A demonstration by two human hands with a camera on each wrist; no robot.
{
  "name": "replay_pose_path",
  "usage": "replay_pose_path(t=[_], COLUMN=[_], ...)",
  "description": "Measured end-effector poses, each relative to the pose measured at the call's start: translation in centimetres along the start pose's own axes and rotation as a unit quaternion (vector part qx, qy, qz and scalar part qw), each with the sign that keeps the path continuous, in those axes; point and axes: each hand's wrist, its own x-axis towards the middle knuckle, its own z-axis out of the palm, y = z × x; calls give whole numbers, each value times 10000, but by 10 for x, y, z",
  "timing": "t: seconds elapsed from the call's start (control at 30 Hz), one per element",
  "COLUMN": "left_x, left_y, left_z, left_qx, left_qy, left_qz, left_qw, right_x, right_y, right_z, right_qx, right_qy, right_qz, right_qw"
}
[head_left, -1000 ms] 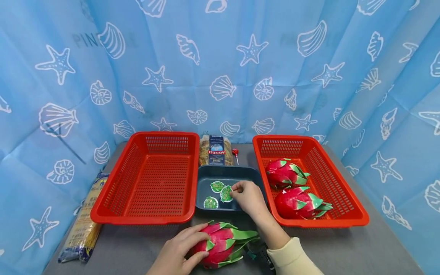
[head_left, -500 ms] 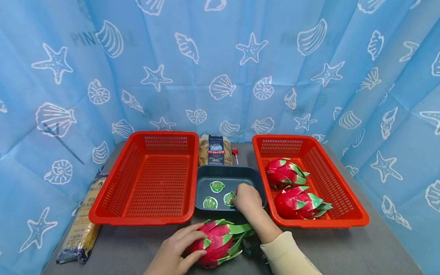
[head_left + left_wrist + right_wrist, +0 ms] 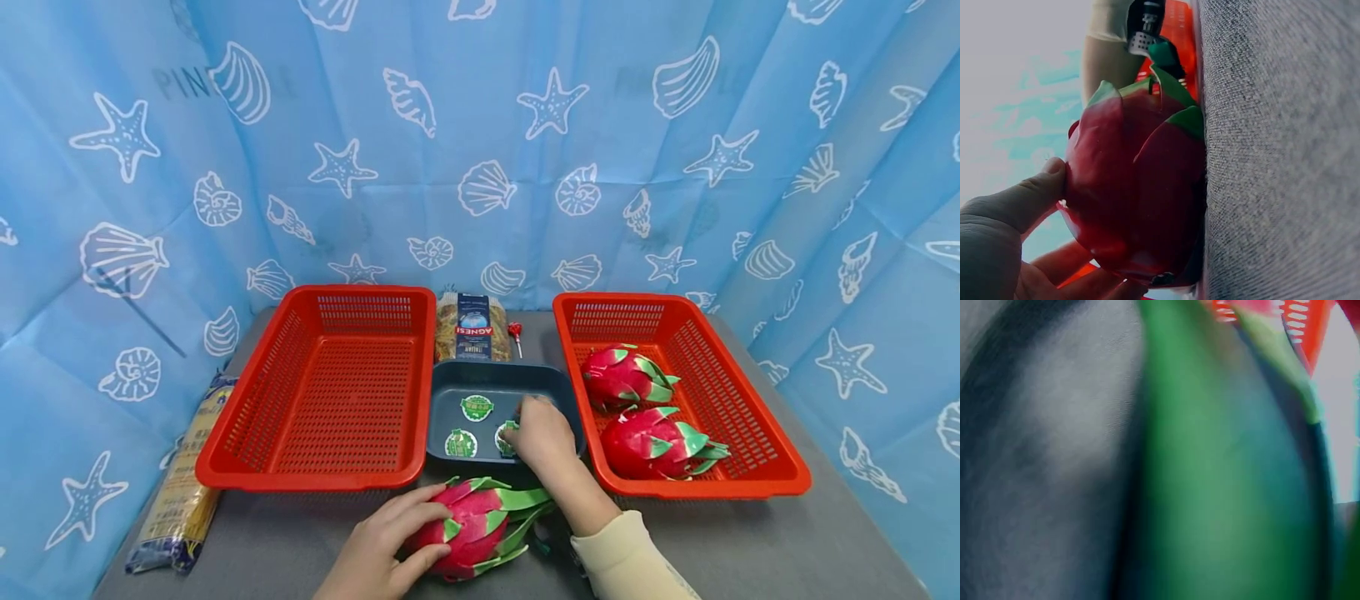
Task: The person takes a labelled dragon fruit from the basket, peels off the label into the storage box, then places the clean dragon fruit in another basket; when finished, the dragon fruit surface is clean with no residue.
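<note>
In the head view, my left hand grips a pink dragon fruit lying at the table's front, thumb on the near side and fingers over the top. The left wrist view shows the same dragon fruit close up, against the grey tabletop. My right hand reaches into a dark blue tray and pinches a round green-and-white sticker near its front wall; its fingertips are partly hidden. Two more stickers lie in the tray, one sticker farther back and another sticker front left. Blurred green leaves fill the right wrist view.
A red basket stands left of the tray. The right red basket holds two dragon fruits. Behind the tray are a pasta bag and a red lollipop. A long yellow packet lies at the far left.
The right hand has shifted the sticker slightly toward the tray's near right, clear of the back sticker it overlapped. The left hand and dragon fruit have barely moved.
</note>
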Motion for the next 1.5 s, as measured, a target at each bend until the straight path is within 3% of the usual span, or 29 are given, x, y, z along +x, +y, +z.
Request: replay_pose_path(t=[0.23,0.4,0.63,0.93,1.17,1.37,1.5], left_x=[0,1,0,1,1,1,1], left_y=[1,2,1,-1,-2,-2,-2], left_z=[0,0,3,4,4,4,4], left_qx=[-21,-60,-8,45,27,2,-32], left_qy=[4,-15,-7,27,10,47,28], left_qz=[34,9,44,61,65,147,202], left_qw=[10000,10000,10000,10000,10000,9999,9998], right_x=[-30,-54,-79,-90,-88,-88,-87], right_y=[-7,-16,-6,35,79,128,165], right_z=[-24,-54,-95,-137,-160,-177,-179], right_qx=[863,1313,1660,1913,2141,2718,2589], right_qy=[286,798,1981,3162,3754,4039,4204], right_qz=[-581,-1099,-1969,-2659,-2401,-1372,-526], right_qw=[9942,9820,9457,8903,8693,8627,8680])
